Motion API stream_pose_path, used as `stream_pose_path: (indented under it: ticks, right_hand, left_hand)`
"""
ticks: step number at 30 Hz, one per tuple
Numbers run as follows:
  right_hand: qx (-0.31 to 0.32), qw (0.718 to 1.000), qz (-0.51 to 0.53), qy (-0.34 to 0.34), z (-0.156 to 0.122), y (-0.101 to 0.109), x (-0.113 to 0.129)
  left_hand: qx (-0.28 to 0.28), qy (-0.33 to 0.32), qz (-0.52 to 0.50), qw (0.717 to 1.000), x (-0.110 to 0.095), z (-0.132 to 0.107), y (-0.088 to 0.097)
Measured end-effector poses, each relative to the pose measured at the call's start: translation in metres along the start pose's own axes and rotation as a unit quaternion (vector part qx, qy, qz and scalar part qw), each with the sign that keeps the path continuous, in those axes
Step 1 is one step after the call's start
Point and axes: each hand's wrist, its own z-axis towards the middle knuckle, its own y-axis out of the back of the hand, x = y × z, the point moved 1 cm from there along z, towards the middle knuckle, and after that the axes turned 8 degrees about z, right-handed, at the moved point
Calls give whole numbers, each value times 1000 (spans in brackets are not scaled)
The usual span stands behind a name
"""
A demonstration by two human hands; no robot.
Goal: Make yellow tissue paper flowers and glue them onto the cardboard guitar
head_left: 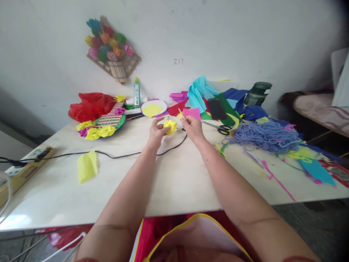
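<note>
My left hand (pixel 157 132) grips a crumpled yellow paper flower (pixel 171 126) between thumb and fingers, just above the table. Beside it, my right hand (pixel 193 128) is closed around a thin, pale stick (pixel 181 113) whose tip points up and left; its exact kind is hard to make out. A flat yellow paper piece (pixel 87 167) lies to the left of my forearms. Further back on the left rests a round-bodied craft piece (pixel 110 119) with pinkish strips, edged with yellow and magenta paper flowers.
A black cable (pixel 109 155) crosses the table from a power strip (pixel 27 171). Black-handled scissors (pixel 224 130), a phone (pixel 217 109) and a heap of blue yarn (pixel 264 137) lie right. A white plate (pixel 160 104), glue bottle (pixel 136 95) and coloured paper stand along the wall.
</note>
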Motion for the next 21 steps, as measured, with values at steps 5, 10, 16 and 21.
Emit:
stream_pose_path:
  ticks: [5, 10, 16, 21]
  right_hand:
    - [-59, 996, 40, 61, -1, 7, 7]
    - [-33, 997, 72, 1, 6, -2, -17]
    - [48, 998, 14, -27, 7, -5, -31]
    - [55, 992, -109, 26, 1, 1, -10]
  left_hand:
    - [-11, 20, -53, 998, 1, 3, 5]
    - [-24, 58, -115, 991, 4, 8, 8]
    - [-31, 64, -117, 991, 5, 11, 10]
    - [-45, 34, -64, 996, 6, 10, 12]
